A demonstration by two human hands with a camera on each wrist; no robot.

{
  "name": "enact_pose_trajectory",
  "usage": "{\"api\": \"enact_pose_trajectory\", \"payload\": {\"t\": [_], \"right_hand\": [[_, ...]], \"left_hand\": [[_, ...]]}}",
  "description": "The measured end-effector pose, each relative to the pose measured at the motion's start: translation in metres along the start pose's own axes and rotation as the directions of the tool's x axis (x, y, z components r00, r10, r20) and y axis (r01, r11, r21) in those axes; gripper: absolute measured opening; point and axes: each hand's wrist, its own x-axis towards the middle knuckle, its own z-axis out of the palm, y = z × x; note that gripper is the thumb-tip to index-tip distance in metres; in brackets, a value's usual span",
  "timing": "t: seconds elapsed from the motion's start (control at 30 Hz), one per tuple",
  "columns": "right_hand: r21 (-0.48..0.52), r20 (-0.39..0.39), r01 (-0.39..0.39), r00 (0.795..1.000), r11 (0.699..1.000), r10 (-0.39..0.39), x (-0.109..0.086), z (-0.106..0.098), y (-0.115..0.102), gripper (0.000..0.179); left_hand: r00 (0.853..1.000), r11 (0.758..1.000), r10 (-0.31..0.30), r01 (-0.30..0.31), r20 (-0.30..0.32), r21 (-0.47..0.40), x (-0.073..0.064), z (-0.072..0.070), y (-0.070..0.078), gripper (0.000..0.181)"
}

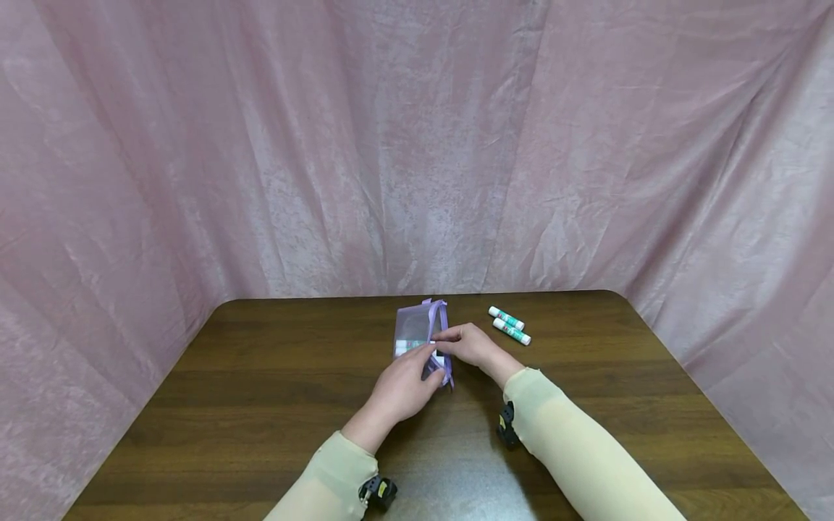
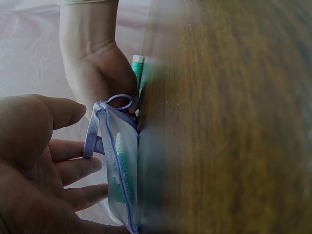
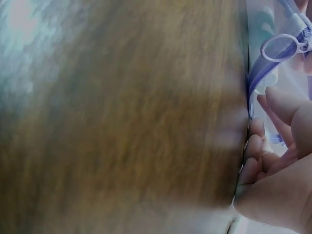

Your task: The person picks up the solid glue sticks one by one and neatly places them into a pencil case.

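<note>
A purple-edged mesh zipper pouch (image 1: 412, 323) lies on the table, its mouth facing right. White-and-green sticks (image 2: 124, 170), which look like glue sticks, show through the mesh. My left hand (image 1: 405, 383) rests on the pouch's near side; in the left wrist view its fingers are extended against the mesh, thumb apart. At the pouch mouth is my right hand (image 1: 470, 344), thumb and forefinger reaching inside. Just beyond those fingertips, the right wrist view shows a stick's white end (image 3: 270, 80); no grip on it is visible. A ring zipper pull (image 3: 280, 47) hangs by the opening.
Two more white-and-green sticks (image 1: 511, 331) lie side by side on the brown wooden table (image 1: 274, 391), right of the pouch and beyond the right hand. A pink curtain (image 1: 417, 145) hangs behind the table's back edge.
</note>
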Motion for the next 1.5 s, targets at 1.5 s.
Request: {"api": "enact_pose_trajectory", "payload": {"t": [1.5], "right_hand": [[-0.107, -0.157, 0.076, 0.983, 0.991, -0.092, -0.049, -0.064, 0.012, 0.045]], "left_hand": [[1.000, 1.000, -0.016, 0.016, -0.006, -0.003, 0.000, 0.001, -0.001, 0.056]]}}
